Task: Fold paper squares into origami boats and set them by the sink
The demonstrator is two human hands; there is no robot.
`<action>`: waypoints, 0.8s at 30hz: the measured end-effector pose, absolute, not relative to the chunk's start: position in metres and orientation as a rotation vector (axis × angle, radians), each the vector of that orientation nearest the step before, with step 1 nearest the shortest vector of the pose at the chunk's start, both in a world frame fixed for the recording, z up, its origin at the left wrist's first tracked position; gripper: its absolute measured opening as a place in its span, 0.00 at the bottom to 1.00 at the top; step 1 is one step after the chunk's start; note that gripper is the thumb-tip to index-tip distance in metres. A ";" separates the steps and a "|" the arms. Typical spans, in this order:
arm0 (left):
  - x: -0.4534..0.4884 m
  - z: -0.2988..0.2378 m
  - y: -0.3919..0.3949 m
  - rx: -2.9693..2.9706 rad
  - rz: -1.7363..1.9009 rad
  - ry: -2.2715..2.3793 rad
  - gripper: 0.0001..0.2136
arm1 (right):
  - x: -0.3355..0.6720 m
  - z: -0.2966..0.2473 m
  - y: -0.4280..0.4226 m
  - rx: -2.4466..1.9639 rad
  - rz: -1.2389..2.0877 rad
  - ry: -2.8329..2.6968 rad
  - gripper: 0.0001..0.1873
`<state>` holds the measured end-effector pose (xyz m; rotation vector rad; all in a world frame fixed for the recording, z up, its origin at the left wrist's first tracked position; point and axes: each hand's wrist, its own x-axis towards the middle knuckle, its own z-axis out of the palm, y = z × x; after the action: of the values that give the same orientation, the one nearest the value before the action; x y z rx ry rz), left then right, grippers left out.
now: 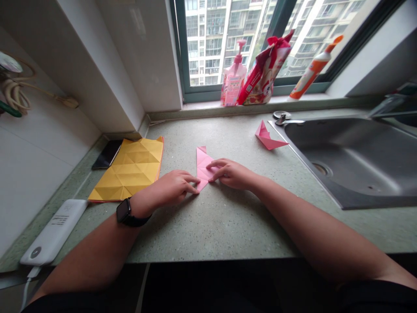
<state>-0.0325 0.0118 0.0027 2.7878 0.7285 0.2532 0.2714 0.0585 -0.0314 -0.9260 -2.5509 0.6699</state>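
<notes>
Left hand (169, 188) and right hand (232, 174) lie half-curled, fingertips bearing down on a pink folded paper (202, 167) between them, pinning rather than gripping, apparently to keep it flat on the speckled counter (208, 230). Creased yellow paper (128, 171) lies beyond the left hand.

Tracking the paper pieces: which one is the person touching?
The pink folded strip, touched by the left hand and right hand; the other pink piece by the sink and the yellow creased sheet lie untouched.
</notes>
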 end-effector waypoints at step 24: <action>-0.010 -0.004 0.001 2.841 0.332 0.919 0.09 | 0.274 -0.035 0.061 -0.966 0.449 -2.387 0.19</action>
<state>-0.0104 0.0009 -0.0040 2.8409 0.9191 0.3325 0.2736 0.0610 -0.0345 -0.9661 -2.3870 0.4487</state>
